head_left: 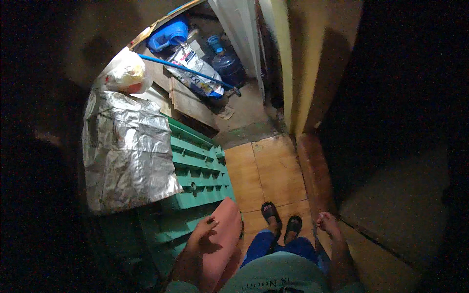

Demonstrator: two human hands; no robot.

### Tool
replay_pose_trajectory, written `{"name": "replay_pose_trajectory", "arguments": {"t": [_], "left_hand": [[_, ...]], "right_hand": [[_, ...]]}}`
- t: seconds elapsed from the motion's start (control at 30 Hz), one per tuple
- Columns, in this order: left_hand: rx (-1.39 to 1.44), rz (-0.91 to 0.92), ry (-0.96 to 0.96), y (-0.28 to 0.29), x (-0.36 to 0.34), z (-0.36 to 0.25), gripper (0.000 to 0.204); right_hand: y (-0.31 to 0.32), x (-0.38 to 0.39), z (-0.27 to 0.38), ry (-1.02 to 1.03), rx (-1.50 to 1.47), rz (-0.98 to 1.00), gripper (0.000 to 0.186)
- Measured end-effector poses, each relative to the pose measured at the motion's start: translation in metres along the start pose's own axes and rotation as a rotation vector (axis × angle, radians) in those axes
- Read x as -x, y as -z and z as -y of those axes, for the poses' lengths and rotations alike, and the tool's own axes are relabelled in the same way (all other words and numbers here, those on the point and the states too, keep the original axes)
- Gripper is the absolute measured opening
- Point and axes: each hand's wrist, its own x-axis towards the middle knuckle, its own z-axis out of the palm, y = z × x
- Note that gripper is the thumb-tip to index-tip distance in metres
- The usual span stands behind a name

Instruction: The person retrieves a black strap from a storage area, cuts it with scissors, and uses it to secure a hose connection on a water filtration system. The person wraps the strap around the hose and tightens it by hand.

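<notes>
My left hand (201, 233) hangs over a smooth salmon-pink surface with a curved edge (225, 229) and casts a shadow on it. Its fingers are loosely bent with gaps between them, and I see nothing held. What the pink thing is, I cannot make out. On the other side of my body my right hand (330, 225) is raised beside the wall, its fingers curled in with nothing visible in them. Left of the pink thing lies a green ribbed plastic piece (200, 168), partly under a crinkled silver sheet (129, 151).
My sandalled feet (271, 212) stand on brown floor tiles (264, 171). Beyond a low step (249, 134) are a large blue water jug (228, 68), a printed sack (195, 71), a blue basin (168, 35), wooden boards (188, 105) and a blue pole (183, 67). A white plastic bag (124, 71) sits far left.
</notes>
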Motion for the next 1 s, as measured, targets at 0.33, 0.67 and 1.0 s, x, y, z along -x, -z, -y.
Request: {"name": "replay_pose_trajectory", "arguments": {"t": [0.33,0.67,1.0], "left_hand": [[-0.521,-0.006,0.002,0.02,-0.084,-0.056,0.062],[-0.988,-0.015,-0.411,-0.112,-0.213,-0.142,0.082],[-0.978,-0.079,-0.555,-0.1,-0.342,-0.258,0.09]], "right_hand": [[0.016,-0.134,0.023,0.053,0.335,0.037,0.028],[-0.018,-0.302,0.288,0.326,0.176,0.116,0.04],[0.002,-0.427,0.353,0.287,0.184,-0.061,0.039]]}}
